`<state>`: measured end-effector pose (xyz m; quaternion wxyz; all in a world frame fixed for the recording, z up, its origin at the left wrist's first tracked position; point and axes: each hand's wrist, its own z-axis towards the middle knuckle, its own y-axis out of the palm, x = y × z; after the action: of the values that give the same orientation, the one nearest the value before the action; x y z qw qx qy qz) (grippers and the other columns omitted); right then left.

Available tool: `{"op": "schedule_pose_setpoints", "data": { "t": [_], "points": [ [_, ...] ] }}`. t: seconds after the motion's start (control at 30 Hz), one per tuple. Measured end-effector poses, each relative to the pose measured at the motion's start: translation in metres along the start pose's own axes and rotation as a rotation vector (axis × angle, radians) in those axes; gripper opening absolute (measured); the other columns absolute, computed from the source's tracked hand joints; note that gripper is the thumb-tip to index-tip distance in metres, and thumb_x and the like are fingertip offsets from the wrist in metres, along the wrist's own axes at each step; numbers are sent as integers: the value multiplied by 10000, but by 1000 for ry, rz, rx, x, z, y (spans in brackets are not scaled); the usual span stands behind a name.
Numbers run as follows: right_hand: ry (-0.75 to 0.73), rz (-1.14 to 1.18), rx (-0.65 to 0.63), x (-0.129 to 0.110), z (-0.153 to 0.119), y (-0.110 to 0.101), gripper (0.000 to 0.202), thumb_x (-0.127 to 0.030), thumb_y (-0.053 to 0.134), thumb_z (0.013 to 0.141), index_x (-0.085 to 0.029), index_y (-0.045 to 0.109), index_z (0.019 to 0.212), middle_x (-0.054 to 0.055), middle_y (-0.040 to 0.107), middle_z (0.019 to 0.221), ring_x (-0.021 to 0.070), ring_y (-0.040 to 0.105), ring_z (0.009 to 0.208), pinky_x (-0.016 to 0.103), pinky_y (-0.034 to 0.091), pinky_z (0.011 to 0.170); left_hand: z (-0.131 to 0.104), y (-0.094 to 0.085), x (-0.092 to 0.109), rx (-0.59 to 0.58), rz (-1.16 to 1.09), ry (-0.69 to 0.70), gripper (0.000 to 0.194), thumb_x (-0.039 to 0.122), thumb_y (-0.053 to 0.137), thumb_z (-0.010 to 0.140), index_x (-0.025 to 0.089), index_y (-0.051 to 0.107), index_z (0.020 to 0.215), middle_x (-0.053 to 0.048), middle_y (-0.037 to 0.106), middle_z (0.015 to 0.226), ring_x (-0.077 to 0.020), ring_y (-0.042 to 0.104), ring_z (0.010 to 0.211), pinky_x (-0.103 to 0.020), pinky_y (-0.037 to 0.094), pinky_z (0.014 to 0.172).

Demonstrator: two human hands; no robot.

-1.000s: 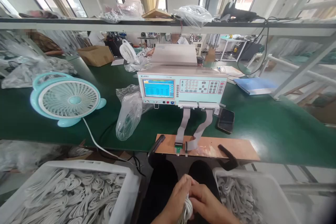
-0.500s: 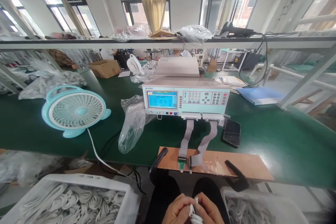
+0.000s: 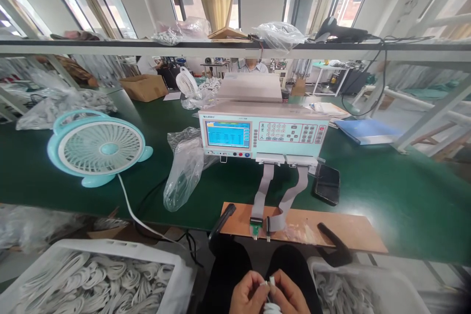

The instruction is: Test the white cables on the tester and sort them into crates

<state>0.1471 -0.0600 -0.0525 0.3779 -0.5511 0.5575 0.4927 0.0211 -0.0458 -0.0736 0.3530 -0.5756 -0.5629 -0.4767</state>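
Note:
Low in front, above my lap, my left hand pinches one end of a coiled white cable. My right hand grips the other end close beside it, and a small white connector end sticks up from those fingers. The coil hangs between both palms and is cut off by the bottom edge. Ahead of the hands, two grey ribbon cables run from the tester to small connectors, one on a green circuit board, at the front of a brown board.
A white bin of coiled cables stands at left, and another bin of cables at right. The green table bears a blue fan, plastic bag, phone and blue folder. Black armrests flank my legs.
The hands have shifted slightly and the cable ends show more clearly between the fingertips. The view has tilted down a little. Both hands keep hold of the cable.

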Motion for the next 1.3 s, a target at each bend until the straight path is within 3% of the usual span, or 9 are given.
{"op": "schedule_pose_setpoints", "data": {
  "t": [0.13, 0.3, 0.5, 1.3],
  "points": [
    [24, -27, 73, 2, 1, -3, 349, -518, 551, 734, -183, 485, 660, -38, 399, 599, 104, 364, 565, 213, 334, 532, -2, 2, -1, -33, -38, 7, 430, 567, 607, 647, 153, 497, 617, 38, 423, 479, -73, 340, 450, -187, 281, 447],
    [14, -78, 25, 0, 2, -6, 311, -479, 540, 760, -181, 496, 683, -28, 434, 616, 116, 395, 590, 230, 353, 564, 0, 1, -6, -48, -5, -5, 404, 538, 598, 672, 151, 488, 635, 40, 411, 496, -75, 340, 472, -184, 288, 452],
    [-15, -87, 109, -1, 3, -4, 329, -493, 548, 743, -178, 507, 655, -24, 449, 606, 121, 404, 587, 229, 357, 556, 1, 1, -9, -45, 18, -10, 413, 559, 567, 689, 156, 483, 648, 37, 418, 509, -79, 349, 469, -187, 291, 447],
    [-21, -209, 11, 5, 7, -9, 313, -460, 515, 790, -162, 550, 700, -3, 501, 651, 136, 454, 633, 235, 384, 598, -1, -2, -10, -85, 74, 49, 394, 537, 471, 776, 163, 455, 653, 33, 378, 562, -96, 342, 536, -201, 310, 508]
  ]
}}
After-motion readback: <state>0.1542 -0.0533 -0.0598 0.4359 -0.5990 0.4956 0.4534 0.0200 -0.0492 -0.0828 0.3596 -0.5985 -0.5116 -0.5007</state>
